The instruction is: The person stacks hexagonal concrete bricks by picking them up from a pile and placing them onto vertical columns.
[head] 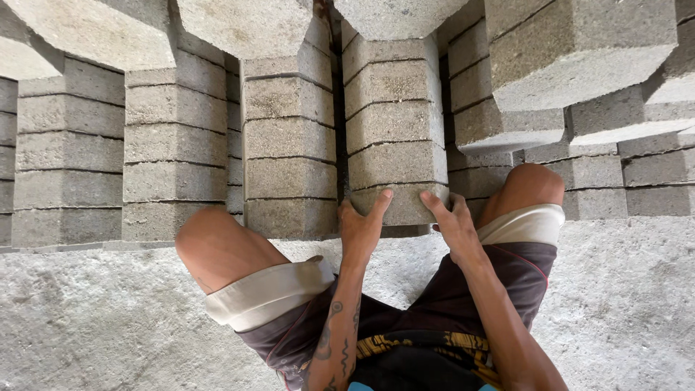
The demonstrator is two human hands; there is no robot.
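bottom block under its stack | hands on it | second stack left

A rough grey concrete floor fills the lower frame. Stacks of grey concrete blocks stand directly on it in rows across the upper frame.

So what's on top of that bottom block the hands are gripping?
Five more grey blocks sit stacked on the bottom block. Both hands, left and right, cover its lower corners; what lies beneath is hidden.
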